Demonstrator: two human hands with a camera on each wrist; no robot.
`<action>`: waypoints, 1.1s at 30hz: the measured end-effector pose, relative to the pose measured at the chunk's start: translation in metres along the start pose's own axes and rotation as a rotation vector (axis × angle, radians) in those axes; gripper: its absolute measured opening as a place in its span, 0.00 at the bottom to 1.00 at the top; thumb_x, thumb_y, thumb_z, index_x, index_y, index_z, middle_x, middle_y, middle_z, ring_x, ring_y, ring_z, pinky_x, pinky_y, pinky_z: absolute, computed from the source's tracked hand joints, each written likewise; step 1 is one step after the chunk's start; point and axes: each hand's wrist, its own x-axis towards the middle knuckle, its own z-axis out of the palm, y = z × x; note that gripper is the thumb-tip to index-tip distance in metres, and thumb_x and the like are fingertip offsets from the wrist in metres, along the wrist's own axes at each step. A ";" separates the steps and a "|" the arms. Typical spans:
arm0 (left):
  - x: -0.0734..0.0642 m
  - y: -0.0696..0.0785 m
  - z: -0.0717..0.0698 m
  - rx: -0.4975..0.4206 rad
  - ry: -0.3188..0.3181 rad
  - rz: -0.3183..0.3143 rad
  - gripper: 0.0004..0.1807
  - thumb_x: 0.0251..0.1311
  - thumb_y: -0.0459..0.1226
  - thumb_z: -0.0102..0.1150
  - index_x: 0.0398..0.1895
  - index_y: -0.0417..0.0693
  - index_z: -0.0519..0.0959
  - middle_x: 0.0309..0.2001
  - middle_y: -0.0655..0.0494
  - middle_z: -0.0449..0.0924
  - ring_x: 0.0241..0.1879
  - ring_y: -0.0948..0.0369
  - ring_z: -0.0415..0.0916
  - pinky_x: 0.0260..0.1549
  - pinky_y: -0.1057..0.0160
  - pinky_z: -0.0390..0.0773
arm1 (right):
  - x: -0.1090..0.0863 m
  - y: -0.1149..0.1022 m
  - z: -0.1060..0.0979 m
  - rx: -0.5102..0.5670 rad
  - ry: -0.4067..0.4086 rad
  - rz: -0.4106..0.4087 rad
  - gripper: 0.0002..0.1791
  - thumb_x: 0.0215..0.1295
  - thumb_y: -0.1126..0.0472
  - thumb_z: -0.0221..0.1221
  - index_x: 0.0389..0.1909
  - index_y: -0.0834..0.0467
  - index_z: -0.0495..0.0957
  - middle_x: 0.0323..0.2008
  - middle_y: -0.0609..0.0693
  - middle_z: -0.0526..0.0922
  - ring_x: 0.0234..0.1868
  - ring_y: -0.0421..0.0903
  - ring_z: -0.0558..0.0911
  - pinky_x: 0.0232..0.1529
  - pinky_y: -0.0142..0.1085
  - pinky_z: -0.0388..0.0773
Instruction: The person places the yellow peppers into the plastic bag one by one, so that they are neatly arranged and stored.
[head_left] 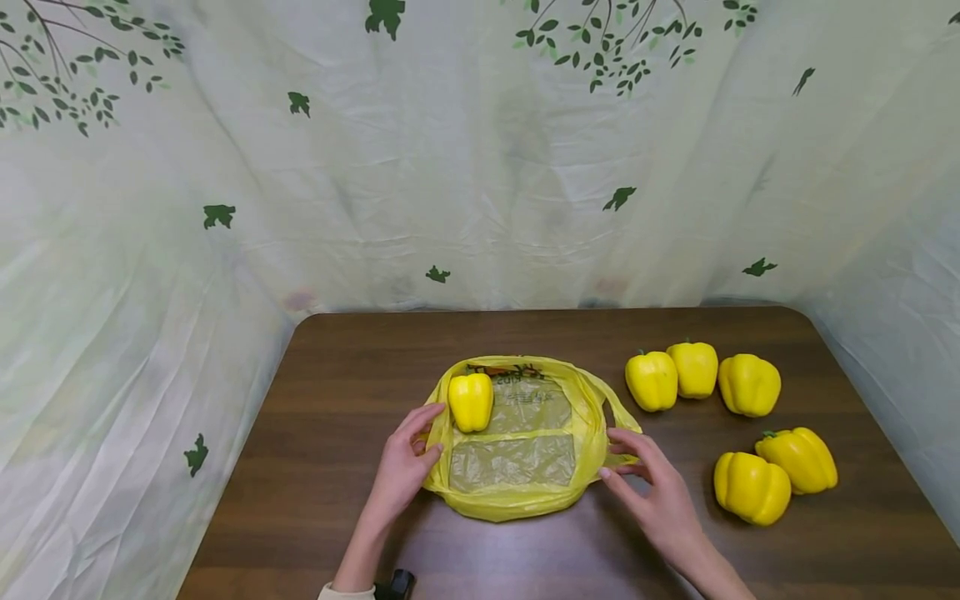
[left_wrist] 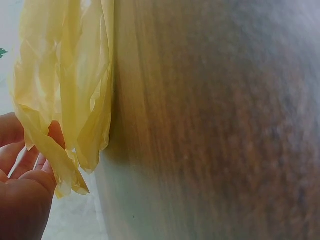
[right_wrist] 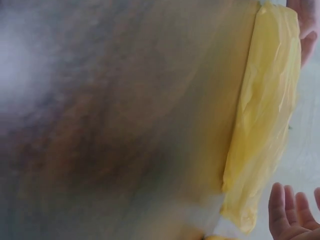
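A yellow plastic bag [head_left: 517, 504] lies spread on the table with its mouth facing up. Inside it, at the upper left, is one yellow bell pepper [head_left: 471, 402]. My left hand [head_left: 405, 461] is at the bag's left side, thumb and fingers apart. In the left wrist view its fingers [left_wrist: 14, 131] touch the bag's hanging handle without a visible pinch. My right hand [head_left: 660, 492] is by the handle loop on the right side of the bag. The right wrist view shows these fingers [right_wrist: 290, 205] extended, a little apart from the bag.
Several yellow bell peppers stand on the right of the brown table [head_left: 337, 375]: a group farther back, including one pepper [head_left: 749, 385], and a nearer pair, including another pepper [head_left: 752, 489]. Behind the table hangs a leaf-printed curtain [head_left: 480, 167].
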 end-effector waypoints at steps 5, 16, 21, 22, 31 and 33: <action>0.000 0.003 -0.001 0.010 -0.002 -0.006 0.28 0.54 0.17 0.57 0.61 0.33 0.74 0.62 0.42 0.71 0.51 0.46 0.72 0.50 0.48 0.76 | -0.004 0.004 -0.005 -0.035 0.044 0.006 0.29 0.57 0.68 0.69 0.61 0.55 0.74 0.55 0.51 0.77 0.50 0.49 0.78 0.44 0.32 0.79; 0.007 -0.036 0.002 0.021 0.026 0.002 0.30 0.54 0.19 0.60 0.61 0.45 0.77 0.61 0.53 0.73 0.50 0.53 0.72 0.48 0.57 0.77 | -0.013 0.002 -0.014 -0.090 0.097 -0.001 0.31 0.55 0.70 0.70 0.61 0.56 0.74 0.55 0.52 0.77 0.50 0.46 0.77 0.45 0.27 0.77; 0.007 -0.039 0.001 0.014 0.026 0.029 0.30 0.53 0.19 0.61 0.60 0.47 0.78 0.61 0.54 0.74 0.49 0.53 0.72 0.45 0.59 0.77 | -0.015 -0.002 -0.019 -0.128 0.113 0.001 0.32 0.55 0.69 0.70 0.62 0.56 0.73 0.56 0.49 0.76 0.50 0.43 0.75 0.46 0.23 0.74; 0.007 -0.039 0.001 0.015 0.025 0.030 0.30 0.53 0.19 0.60 0.61 0.46 0.78 0.61 0.54 0.74 0.49 0.53 0.72 0.45 0.59 0.77 | -0.015 -0.003 -0.020 -0.131 0.114 0.006 0.32 0.55 0.68 0.70 0.62 0.55 0.73 0.57 0.49 0.76 0.50 0.43 0.75 0.46 0.22 0.74; 0.007 -0.038 0.002 0.030 0.035 0.011 0.30 0.53 0.20 0.61 0.61 0.47 0.78 0.60 0.56 0.74 0.48 0.54 0.72 0.44 0.61 0.78 | -0.017 -0.004 -0.031 -0.205 0.148 -0.017 0.37 0.52 0.71 0.71 0.64 0.51 0.72 0.57 0.48 0.75 0.52 0.38 0.74 0.48 0.20 0.71; 0.007 -0.038 0.002 0.035 0.039 0.012 0.30 0.53 0.20 0.62 0.61 0.47 0.78 0.60 0.57 0.74 0.48 0.55 0.72 0.44 0.62 0.78 | -0.018 -0.004 -0.033 -0.228 0.164 -0.012 0.37 0.51 0.71 0.72 0.64 0.50 0.72 0.57 0.47 0.75 0.52 0.37 0.73 0.48 0.18 0.69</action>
